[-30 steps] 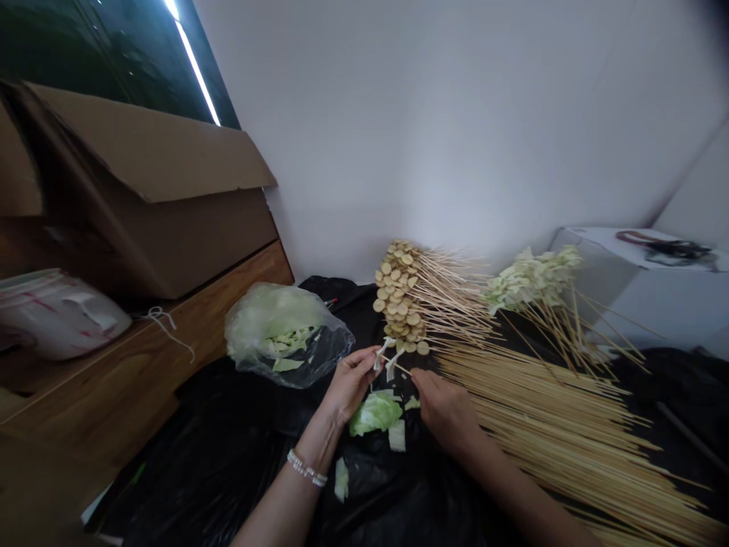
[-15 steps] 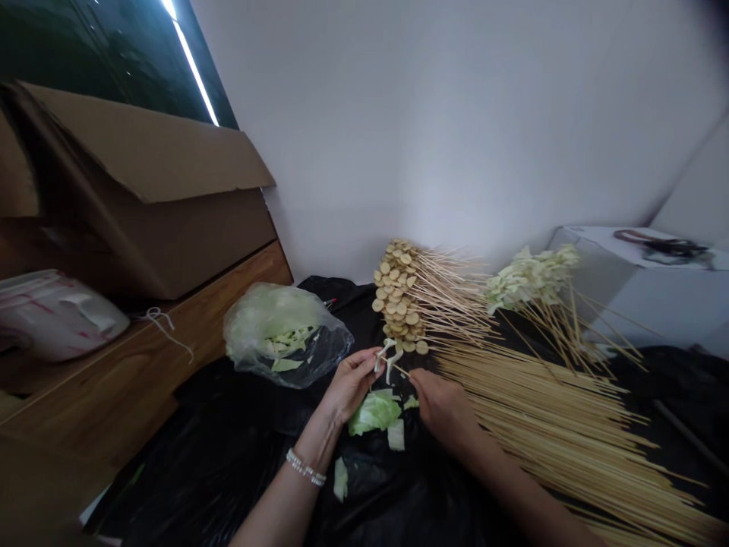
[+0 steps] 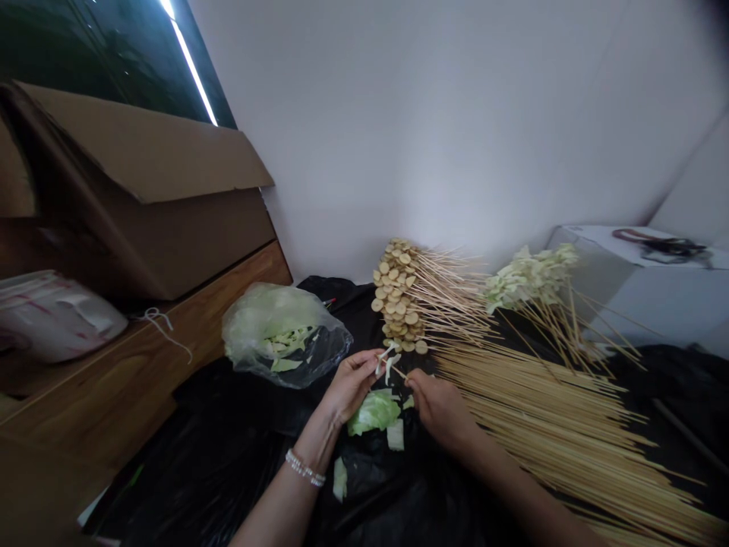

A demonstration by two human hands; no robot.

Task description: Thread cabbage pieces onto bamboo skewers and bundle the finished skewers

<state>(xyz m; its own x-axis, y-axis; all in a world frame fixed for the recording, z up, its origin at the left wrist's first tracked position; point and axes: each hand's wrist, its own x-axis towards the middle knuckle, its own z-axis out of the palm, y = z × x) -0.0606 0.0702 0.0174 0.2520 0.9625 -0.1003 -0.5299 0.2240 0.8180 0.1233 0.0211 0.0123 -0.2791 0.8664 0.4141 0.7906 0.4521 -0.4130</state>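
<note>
My left hand (image 3: 351, 384), with a beaded bracelet at the wrist, pinches pale cabbage pieces (image 3: 389, 365) threaded near the tip of a thin wooden skewer (image 3: 399, 371). The skewer's shaft is closed in the fingers of my right hand (image 3: 436, 403), just to the right. Below both hands, a green cabbage leaf (image 3: 374, 412) and smaller cut pieces (image 3: 395, 434) lie on black plastic (image 3: 256, 456). A clear bag (image 3: 288, 334) of cabbage rests left of my left hand.
Skewers with round slices (image 3: 399, 292) are stacked by the wall. Cabbage skewers (image 3: 532, 277) lie right of them, above many bare sticks (image 3: 563, 425). A cardboard box (image 3: 187, 228) and a white jug (image 3: 54, 315) stand left, a white box (image 3: 615, 281) right.
My right hand has shifted very slightly left along with the skewer. My left hand stays nearly in place, still pinching the cabbage.
</note>
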